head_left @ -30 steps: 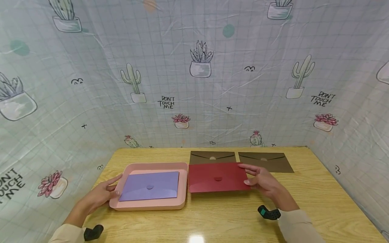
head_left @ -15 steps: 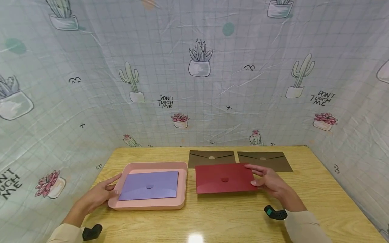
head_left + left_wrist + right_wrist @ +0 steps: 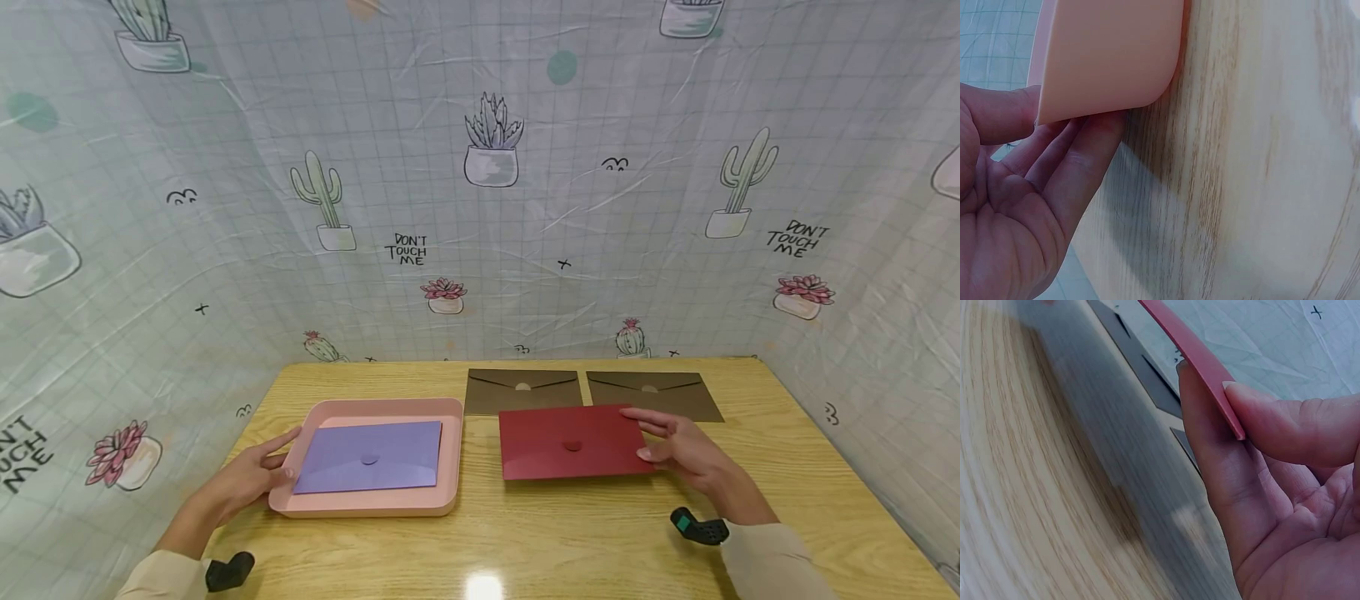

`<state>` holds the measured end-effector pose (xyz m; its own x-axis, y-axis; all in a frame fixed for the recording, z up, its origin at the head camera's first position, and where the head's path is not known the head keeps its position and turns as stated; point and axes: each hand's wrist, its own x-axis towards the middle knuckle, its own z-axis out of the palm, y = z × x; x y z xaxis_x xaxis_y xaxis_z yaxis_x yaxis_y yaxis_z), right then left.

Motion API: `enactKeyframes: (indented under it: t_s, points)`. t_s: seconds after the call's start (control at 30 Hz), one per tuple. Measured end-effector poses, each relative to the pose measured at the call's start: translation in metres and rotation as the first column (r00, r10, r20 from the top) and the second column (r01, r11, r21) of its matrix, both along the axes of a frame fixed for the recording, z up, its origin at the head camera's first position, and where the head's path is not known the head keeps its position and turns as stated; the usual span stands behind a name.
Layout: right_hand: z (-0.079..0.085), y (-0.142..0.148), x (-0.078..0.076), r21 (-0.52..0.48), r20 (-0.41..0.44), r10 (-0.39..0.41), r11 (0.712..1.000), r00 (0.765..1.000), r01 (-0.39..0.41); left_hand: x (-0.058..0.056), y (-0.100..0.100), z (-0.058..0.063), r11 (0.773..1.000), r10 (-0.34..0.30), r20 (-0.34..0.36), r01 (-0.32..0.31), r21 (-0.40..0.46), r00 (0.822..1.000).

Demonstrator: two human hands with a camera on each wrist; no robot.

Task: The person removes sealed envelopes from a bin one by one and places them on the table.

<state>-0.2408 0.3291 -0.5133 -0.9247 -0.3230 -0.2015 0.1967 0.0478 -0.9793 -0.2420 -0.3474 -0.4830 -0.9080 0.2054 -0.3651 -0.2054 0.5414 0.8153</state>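
Observation:
In the head view my left hand (image 3: 246,481) holds the left side of a pink tray (image 3: 452,458). The left wrist view has its thumb at the tray rim (image 3: 1110,56) and the fingers against the outer wall. A purple envelope (image 3: 367,471) with a round flap tab lies in the tray. To the right, my right hand (image 3: 688,450) pinches the right end of a red envelope (image 3: 547,429) between thumb and fingers. The right wrist view shows the red envelope (image 3: 1200,362) edge-on, raised over the wooden table, with a shadow beneath it.
Two brown envelopes, one on the left (image 3: 517,393) and one on the right (image 3: 660,398), lie flat at the back of the wooden table (image 3: 375,558). A patterned cloth (image 3: 555,217) surrounds the table at the back and both sides.
My right hand has moved the red envelope to the right, away from the tray's edge. The left hand, the tray and the purple envelope stay where they were.

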Motion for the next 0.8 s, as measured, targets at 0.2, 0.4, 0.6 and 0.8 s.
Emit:
enactKeyframes:
  t_s: [0.2,0.4,0.6,0.8]
  points:
    - [-0.001,0.008,0.002,0.001,0.003,-0.003,1.000,1.000,0.003,0.001,0.001,0.001,1.000,0.002,0.003,-0.002,0.001,1.000]
    - [-0.003,0.018,0.004,-0.024,-0.010,0.006,1.000,1.000,-0.006,0.001,0.000,0.001,1.000,-0.009,-0.002,0.009,0.002,1.000]
    - [-0.006,0.030,0.005,-0.013,-0.018,0.005,1.000,1.000,-0.005,0.001,0.001,0.001,1.000,-0.009,0.000,0.009,0.002,1.000]
    - [-0.005,0.042,0.006,0.035,-0.025,-0.005,0.999,1.000,0.006,-0.001,0.000,0.000,1.000,0.001,0.010,-0.001,0.004,1.000]
